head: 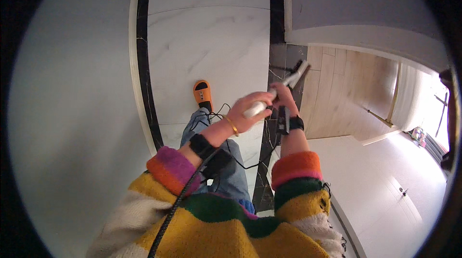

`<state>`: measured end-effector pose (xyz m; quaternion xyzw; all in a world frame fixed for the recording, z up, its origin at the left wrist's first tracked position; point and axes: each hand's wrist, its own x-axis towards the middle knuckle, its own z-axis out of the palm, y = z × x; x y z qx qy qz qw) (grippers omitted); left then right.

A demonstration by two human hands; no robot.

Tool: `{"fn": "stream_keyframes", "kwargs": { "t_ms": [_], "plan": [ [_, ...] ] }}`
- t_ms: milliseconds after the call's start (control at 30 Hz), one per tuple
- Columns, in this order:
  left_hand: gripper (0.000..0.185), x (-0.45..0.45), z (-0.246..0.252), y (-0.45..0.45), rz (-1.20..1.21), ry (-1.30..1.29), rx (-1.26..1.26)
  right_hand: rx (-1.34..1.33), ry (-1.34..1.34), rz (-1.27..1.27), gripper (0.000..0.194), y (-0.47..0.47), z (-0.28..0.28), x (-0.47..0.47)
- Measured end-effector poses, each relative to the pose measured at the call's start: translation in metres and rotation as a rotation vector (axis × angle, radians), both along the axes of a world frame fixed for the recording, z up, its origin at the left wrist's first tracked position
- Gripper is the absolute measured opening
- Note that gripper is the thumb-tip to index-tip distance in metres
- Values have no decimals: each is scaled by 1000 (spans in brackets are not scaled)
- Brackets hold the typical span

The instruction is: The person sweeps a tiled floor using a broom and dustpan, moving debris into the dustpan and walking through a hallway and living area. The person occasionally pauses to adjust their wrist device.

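My left hand (247, 111) is closed around the rounded upper end of a white-handled tool (256, 109). Farther along the same tool, my right hand (284, 97) grips its shaft. The tool slants away to the upper right over the dark stone strip at a doorway. Its far end has dark parts and is blurred, so its exact kind is unclear. Black straps are on both wrists, and a small black device (283, 120) sits at the right one. A gold bangle (231, 125) circles my left wrist.
Thin black cables (249, 167) hang in loops between my wrists and legs. An orange slipper (203, 92) stands on the white marble-look floor (205, 48). Beyond the doorway's dark threshold (294, 54) lies a wood-look floor (335, 92). A white door (375, 185) is at right, a wall (72, 95) at left.
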<state>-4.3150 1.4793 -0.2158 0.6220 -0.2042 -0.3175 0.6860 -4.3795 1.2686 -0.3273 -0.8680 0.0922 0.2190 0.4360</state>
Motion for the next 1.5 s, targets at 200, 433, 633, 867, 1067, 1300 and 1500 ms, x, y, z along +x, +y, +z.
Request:
{"fn": "stream_keyframes", "kwargs": {
  "t_ms": [200,433,633,867,1067,1300,1500],
  "plan": [
    [23,71,63,89,247,-179,99,95,-273,112,29,115,41,102],
    [22,130,127,124,155,-526,240,643,68,-321,37,196,68,218],
    [13,145,167,122,-56,-410,-48,988,420,-915,17,172,163,209],
    [17,160,127,82,4,39,-62,975,532,-1175,19,144,167,175],
    [10,212,54,10,134,337,41,719,313,-744,15,91,46,181],
    [7,322,99,-33,138,178,149,626,-161,-406,16,43,24,313],
    [15,360,100,-70,138,-112,-22,649,-77,-642,16,-1,78,388]
  ]
}}
